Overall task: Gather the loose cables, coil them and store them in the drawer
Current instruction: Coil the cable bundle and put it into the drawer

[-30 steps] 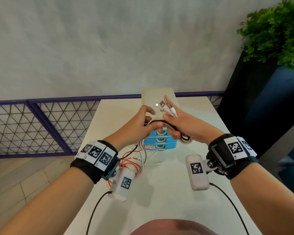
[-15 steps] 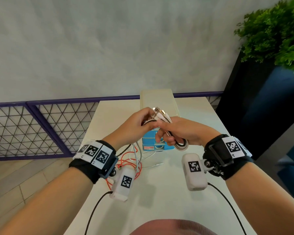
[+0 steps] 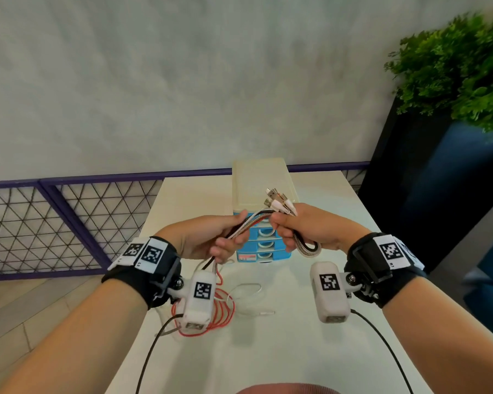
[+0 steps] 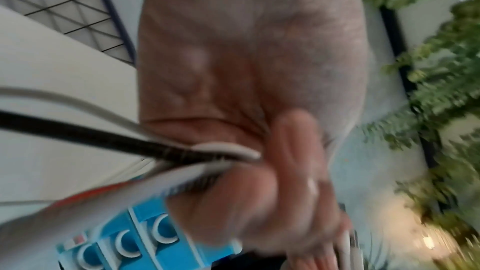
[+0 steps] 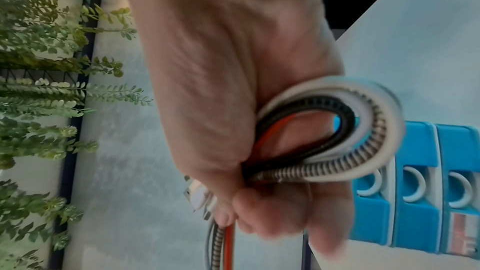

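My right hand [image 3: 302,228] grips a bundle of cables [image 3: 254,223]: white, black, orange and braided. Their plugs [image 3: 279,201] stick up above its fingers, and a folded loop [image 3: 309,250] hangs below the fist, seen close as the loop [image 5: 350,134] in the right wrist view. My left hand [image 3: 211,240] holds the same strands [image 4: 161,151] a short way along, and they trail down from it to the table. Behind both hands stands the small blue drawer unit [image 3: 264,243] with a cream top, its drawers [image 5: 415,188] closed.
The rest of the orange cable [image 3: 219,311] and a thin white cable [image 3: 251,297] lie loose on the white table [image 3: 282,351] under my left wrist. A purple mesh railing [image 3: 54,223] runs on the left, and a dark planter with a green plant [image 3: 461,64] stands on the right.
Both hands have drawn apart, stretching the bundle between them. The right hand has risen slightly with the plugs; the left has slid back along the strands.
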`<control>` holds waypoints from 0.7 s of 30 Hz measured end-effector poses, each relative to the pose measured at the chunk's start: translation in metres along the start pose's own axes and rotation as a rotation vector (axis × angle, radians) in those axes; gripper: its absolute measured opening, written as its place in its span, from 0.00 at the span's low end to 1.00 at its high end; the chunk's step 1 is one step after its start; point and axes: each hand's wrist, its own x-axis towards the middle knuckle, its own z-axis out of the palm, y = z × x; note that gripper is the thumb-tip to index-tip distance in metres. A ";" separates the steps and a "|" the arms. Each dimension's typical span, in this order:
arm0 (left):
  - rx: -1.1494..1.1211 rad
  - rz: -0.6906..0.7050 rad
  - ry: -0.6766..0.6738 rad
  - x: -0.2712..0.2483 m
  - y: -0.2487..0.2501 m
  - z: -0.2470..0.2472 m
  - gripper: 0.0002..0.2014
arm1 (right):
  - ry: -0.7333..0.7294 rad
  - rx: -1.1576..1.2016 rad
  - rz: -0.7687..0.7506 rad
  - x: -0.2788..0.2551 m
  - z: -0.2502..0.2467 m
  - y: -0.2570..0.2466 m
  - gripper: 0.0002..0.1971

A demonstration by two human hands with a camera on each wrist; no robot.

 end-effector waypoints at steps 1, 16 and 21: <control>0.000 0.001 -0.018 -0.001 0.000 -0.002 0.27 | 0.027 -0.008 -0.005 0.001 -0.001 0.000 0.12; 0.139 0.254 0.321 0.009 -0.026 0.007 0.18 | 0.320 0.311 0.032 0.036 0.035 0.004 0.16; 0.541 0.320 0.630 0.021 -0.033 0.022 0.16 | 0.305 0.515 0.031 0.045 0.044 0.005 0.22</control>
